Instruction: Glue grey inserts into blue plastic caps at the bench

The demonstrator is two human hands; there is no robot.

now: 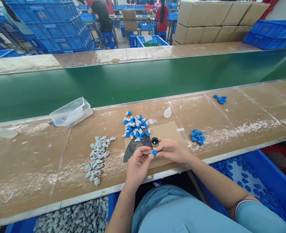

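My left hand (139, 163) pinches the grey end of a small part, and my right hand (170, 150) pinches its blue piece (154, 152); the two touch between my fingertips. Just beyond my fingers stands a small round black container (155, 141). Beside it a camouflage cloth (137, 147) lies partly under a pile of joined blue-and-grey parts (135, 126). Loose grey pieces (99, 155) are spread to the left. A small heap of blue pieces (198, 137) lies to the right, with a few more blue pieces (220, 99) farther back.
A clear plastic tray (72, 113) sits left by the green belt (133, 79). A white squeeze bottle (167, 112) stands behind the cardboard sheet (169, 131). Below the table edge are bins of grey pieces (72, 215) and blue pieces (252, 184). People sit far back.
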